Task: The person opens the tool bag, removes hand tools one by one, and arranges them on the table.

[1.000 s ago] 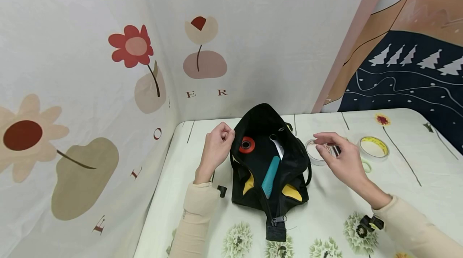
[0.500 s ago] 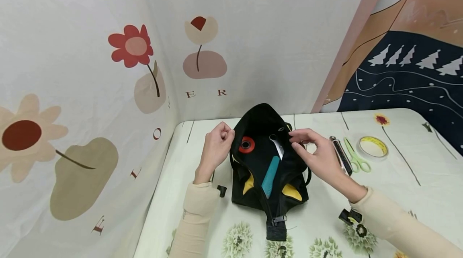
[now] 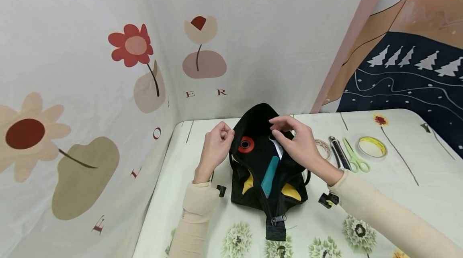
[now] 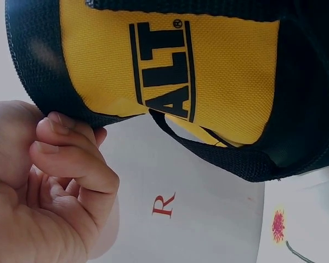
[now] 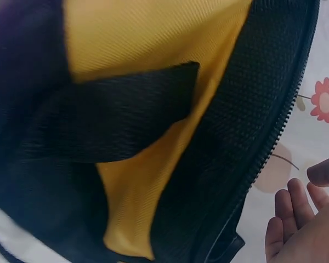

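Our left hand (image 3: 214, 147) pinches the rim of the black bag (image 3: 258, 155) at lower centre, while our right hand (image 3: 297, 143), fingers loosely parted, holds nothing over its mouth. We judge its soft sides could sag inward if that pinch slips. Its long axis runs roughly top to bottom, zip tab (image 3: 276, 232) towards the bottom edge.

Bag (image 3: 261, 120) on bench (image 3: 434, 185); inside it, a ring (image 3: 250, 145) at left, a handled tool (image 3: 269, 178) nearer and right. To the bag's right, left to right: tape roll (image 3: 327, 149), cutter (image 3: 339, 152), scissors (image 3: 354, 157), second tape roll (image 3: 382, 144).
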Available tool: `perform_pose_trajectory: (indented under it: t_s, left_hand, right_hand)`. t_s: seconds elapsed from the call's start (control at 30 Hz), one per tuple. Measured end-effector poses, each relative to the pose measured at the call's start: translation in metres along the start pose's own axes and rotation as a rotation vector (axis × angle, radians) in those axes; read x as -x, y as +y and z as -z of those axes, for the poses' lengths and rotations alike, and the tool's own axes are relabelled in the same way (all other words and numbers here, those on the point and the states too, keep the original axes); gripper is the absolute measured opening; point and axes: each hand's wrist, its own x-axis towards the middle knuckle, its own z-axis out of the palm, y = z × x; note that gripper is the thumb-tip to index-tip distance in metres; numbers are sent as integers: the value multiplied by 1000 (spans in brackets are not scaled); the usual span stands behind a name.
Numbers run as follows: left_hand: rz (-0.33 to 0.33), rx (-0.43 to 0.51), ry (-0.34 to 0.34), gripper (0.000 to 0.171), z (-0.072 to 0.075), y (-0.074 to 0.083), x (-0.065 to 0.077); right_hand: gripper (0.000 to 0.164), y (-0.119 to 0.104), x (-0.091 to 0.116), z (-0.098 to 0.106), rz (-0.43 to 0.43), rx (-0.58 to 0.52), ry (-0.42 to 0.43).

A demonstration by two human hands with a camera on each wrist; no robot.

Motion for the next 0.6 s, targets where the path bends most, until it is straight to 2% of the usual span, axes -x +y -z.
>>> perform_pose_trajectory:
  t_s: [0.27,0.6]
  left_hand:
    - [-4,-2,8,15,1,1,0]
    - [4,-21,9,15,0,1,-1]
  right_hand:
    - [27,-4,-21,-18,-13,-36,-18]
    - [23,8,-37,-42,-67,-53,-51]
